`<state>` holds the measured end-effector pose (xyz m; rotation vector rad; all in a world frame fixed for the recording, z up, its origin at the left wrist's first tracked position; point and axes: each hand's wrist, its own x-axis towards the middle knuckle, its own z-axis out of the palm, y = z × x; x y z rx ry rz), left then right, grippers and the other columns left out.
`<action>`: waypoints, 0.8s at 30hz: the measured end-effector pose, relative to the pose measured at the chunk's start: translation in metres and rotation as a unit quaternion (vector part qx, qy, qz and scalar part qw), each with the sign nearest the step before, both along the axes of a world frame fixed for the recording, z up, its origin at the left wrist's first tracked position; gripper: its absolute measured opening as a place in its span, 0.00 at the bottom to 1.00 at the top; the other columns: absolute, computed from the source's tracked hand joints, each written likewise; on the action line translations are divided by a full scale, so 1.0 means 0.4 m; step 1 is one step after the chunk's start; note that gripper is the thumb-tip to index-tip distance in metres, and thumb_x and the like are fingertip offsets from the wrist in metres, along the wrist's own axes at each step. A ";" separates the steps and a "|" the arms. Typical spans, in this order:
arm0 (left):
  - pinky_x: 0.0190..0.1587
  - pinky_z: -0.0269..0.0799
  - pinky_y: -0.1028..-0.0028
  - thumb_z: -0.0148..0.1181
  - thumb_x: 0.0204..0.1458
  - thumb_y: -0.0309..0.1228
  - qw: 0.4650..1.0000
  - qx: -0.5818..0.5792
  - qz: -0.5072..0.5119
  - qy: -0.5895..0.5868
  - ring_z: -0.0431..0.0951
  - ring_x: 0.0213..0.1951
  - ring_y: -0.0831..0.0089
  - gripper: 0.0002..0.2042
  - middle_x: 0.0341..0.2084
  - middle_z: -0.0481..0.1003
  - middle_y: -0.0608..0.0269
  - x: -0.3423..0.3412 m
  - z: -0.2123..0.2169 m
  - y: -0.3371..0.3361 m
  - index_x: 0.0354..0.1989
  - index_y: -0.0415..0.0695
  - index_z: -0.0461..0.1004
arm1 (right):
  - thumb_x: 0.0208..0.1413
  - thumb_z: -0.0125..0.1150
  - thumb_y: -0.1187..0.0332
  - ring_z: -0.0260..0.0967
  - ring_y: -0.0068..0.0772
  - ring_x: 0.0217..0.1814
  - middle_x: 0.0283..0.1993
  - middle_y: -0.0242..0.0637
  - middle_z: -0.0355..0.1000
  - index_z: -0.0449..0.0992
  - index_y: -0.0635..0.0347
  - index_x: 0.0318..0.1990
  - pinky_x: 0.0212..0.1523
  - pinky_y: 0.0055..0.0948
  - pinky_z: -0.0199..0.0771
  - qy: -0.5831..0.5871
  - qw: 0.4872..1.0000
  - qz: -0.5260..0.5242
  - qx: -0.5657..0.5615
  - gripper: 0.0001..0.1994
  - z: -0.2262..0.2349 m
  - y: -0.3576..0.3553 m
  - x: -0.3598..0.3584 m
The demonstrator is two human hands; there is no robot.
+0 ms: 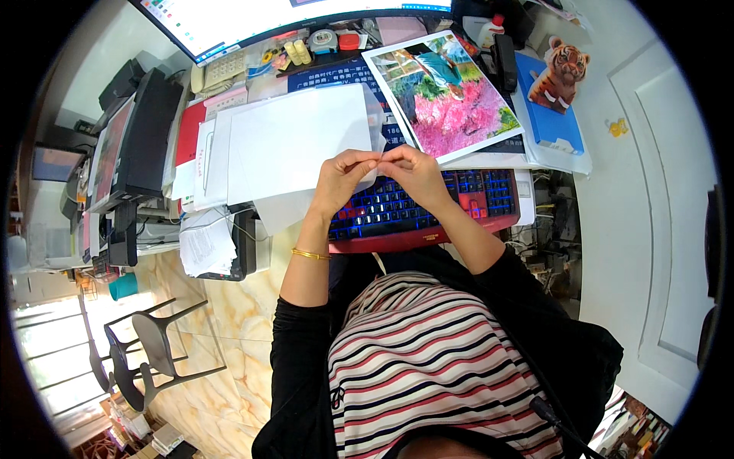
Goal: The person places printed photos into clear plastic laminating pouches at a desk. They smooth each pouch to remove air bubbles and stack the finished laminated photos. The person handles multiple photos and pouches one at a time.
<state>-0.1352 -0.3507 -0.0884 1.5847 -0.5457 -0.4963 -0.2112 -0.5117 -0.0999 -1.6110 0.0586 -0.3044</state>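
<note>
Just above the black keyboard with blue-lit keys and a red frame [394, 213], the person's left hand [342, 180] and right hand [419, 177] meet fingertip to fingertip. Each pinches thumb against fingers, apparently on the near right corner of a thin, translucent, plastic-looking sheet [280, 209]; the exact bit between the tips is too small to make out. This sheet lies beneath a broad white rectangular paper [298, 131], its edges showing past the paper at the right and lower left. It looks light, flexible and probably slippery, liable to crease if bent sharply. A corner or margin seems the best hold, pinched lightly, with the paper kept flat so that it does not slide.
</note>
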 end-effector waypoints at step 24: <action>0.36 0.75 0.76 0.42 0.55 0.18 0.910 0.050 0.342 -0.230 0.73 0.32 0.75 0.13 0.38 0.70 0.57 0.079 0.034 0.165 0.42 0.37 0.74 | 0.52 0.57 0.74 0.74 0.31 0.36 0.33 0.44 0.72 0.67 0.68 0.33 0.34 0.27 0.79 0.101 0.976 0.009 0.191 0.07 0.005 -0.004 -0.001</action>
